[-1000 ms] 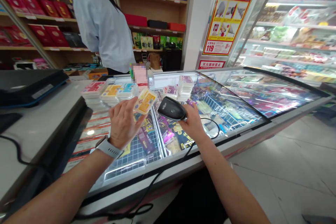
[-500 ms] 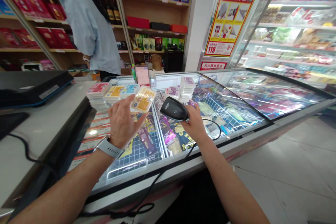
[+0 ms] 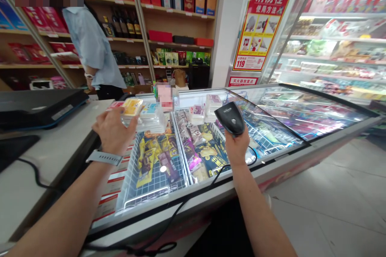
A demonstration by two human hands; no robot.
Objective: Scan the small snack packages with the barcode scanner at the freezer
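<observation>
My left hand (image 3: 113,130), with a pale watch strap at the wrist, reaches over the left end of the freezer top. Its thumb and fingers are around a clear plastic pack with a yellow label (image 3: 133,106), which sits at the top of a stack. Beside it stands a stack of packs with blue labels (image 3: 152,112), and a red-labelled pack (image 3: 116,105) shows partly behind my fingers. In my right hand (image 3: 238,146) is a black barcode scanner (image 3: 230,118), raised above the glass, its cable trailing down to the left.
Purple-labelled packs (image 3: 213,104) stand farther right on the glass freezer lid (image 3: 271,136). Wire baskets below hold wrapped ice creams (image 3: 150,156). A grey counter (image 3: 45,160) with a black device (image 3: 42,108) is at left. A person in a light blue shirt (image 3: 93,48) stands by the shelves.
My left hand has carried the yellow-labelled pack left onto the stacks. My right hand has moved right with the scanner, which is now turned. The person appears farther left.
</observation>
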